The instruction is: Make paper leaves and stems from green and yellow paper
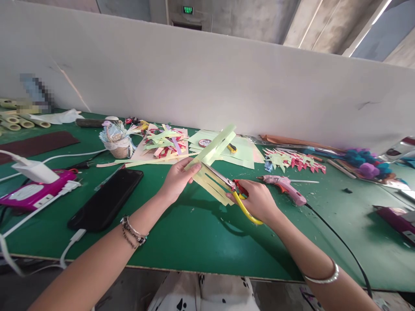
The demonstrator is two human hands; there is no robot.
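Observation:
My left hand (177,178) pinches a pale green paper sheet (214,149) and holds it tilted above the green table (194,233). Strips cut into the sheet hang from its lower edge. My right hand (257,199) grips scissors (233,190) with yellow and red handles. Their blades lie against the paper between the strips.
A black phone (106,198) on a charging cable lies to the left, beside a pink power strip (32,192). A pink glue gun (285,186) with a black cord lies to the right. Cut paper pieces (165,142), paper sheets (246,151) and a small basket (118,140) stand behind, before a white board wall.

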